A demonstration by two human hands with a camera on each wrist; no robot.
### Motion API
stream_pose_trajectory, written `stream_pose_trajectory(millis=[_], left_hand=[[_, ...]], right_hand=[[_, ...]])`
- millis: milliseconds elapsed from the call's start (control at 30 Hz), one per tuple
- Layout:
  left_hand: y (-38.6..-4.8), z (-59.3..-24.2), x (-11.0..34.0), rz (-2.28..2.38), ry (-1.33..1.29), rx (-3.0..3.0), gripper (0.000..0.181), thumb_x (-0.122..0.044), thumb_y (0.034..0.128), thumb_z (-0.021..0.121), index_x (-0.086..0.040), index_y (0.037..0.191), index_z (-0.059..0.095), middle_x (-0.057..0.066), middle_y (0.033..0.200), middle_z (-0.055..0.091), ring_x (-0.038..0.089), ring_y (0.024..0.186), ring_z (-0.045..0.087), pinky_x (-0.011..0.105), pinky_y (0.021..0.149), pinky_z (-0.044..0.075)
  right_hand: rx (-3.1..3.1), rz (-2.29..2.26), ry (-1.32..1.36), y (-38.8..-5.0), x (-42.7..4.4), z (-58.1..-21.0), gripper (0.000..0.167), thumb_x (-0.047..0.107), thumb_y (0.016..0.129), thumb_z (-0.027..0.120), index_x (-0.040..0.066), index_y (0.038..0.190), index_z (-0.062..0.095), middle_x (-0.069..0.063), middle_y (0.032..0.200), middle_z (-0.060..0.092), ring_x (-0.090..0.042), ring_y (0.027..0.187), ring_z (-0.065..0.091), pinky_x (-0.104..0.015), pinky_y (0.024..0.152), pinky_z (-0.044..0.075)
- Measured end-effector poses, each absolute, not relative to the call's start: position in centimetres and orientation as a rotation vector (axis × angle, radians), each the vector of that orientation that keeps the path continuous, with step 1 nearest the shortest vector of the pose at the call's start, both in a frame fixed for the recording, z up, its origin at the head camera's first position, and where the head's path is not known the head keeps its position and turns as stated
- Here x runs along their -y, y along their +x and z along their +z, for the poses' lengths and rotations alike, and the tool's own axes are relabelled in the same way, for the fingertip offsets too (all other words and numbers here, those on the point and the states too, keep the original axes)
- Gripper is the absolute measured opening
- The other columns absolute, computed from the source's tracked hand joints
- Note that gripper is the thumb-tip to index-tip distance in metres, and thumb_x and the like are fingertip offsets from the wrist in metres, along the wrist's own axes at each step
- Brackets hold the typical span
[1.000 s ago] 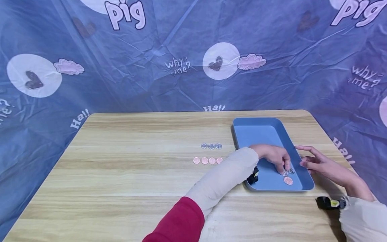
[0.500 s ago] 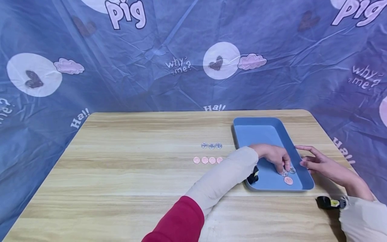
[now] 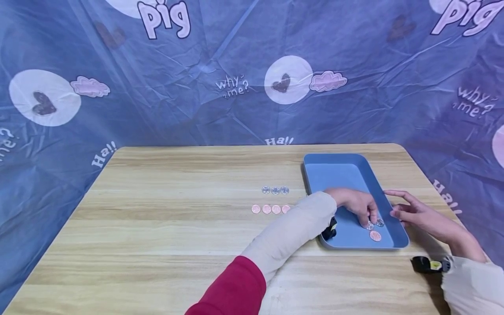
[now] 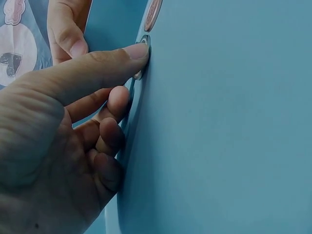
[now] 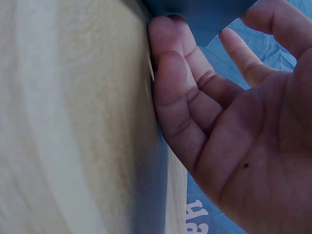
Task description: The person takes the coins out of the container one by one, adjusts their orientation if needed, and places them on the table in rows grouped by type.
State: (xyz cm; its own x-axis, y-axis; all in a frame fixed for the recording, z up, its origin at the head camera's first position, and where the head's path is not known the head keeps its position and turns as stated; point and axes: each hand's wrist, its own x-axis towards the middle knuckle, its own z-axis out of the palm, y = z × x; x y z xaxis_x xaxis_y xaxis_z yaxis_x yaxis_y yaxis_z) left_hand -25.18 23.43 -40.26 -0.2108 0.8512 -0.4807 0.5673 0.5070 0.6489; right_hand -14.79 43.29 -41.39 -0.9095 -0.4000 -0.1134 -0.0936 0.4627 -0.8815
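Note:
In the head view my left hand (image 3: 356,205) reaches into the blue tray (image 3: 332,170), its thumb and forefinger pinching a silver coin (image 3: 369,226) low against the tray floor. The left wrist view shows the thumb pressed over this coin (image 4: 145,40), the other fingers bent beneath. Beside it lie a second silver coin (image 3: 379,222) and a copper-coloured coin (image 3: 376,236). My right hand (image 3: 427,218) rests against the tray's right side, forefinger stretched along the rim and thumb near the edge. Its lower fingers (image 5: 173,102) lie loosely bent by the outer wall in the right wrist view.
On the wooden table (image 3: 157,227), left of the tray, three silver coins (image 3: 275,190) form a row. Nearer, a row of several copper-coloured coins (image 3: 271,209) runs up to my left sleeve (image 3: 295,232). A blue printed cloth (image 3: 236,118) hangs behind the table.
The pinched silver coin has shifted very slightly left, opening a little more distance from the second silver coin. My right hand and the tray have stayed in place.

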Motion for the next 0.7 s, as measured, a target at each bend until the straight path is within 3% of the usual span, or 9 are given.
stream_pose_trajectory(millis=[367, 700], left_hand=[[-25.18, -40.22, -22.97, 0.553, 1.165, -1.937, 0.025, 0.002, 0.081, 0.07, -0.01, 0.102, 0.065, -0.006, 0.085, 0.055, 0.001, 0.075, 0.049, 0.01, 0.068, 0.04], [-25.01, -39.74, -22.91, 0.546, 1.086, -2.049, 0.019, -0.009, 0.083, 0.075, -0.02, 0.097, 0.068, -0.01, 0.086, 0.06, 0.005, 0.057, 0.052, 0.014, 0.057, 0.045]], right_hand=[[-2.401, -1.435, -0.394, -14.81, -43.27, -41.28, 0.061, -0.004, 0.1, 0.039, 0.037, 0.144, 0.03, 0.014, 0.098, 0.062, 0.004, 0.09, 0.056, -0.018, 0.068, 0.048], [-2.383, -1.43, -0.369, -14.8, -43.47, -41.18, 0.06, -0.002, 0.1, 0.04, 0.039, 0.144, 0.03, 0.017, 0.102, 0.061, 0.008, 0.094, 0.056, -0.015, 0.072, 0.049]])
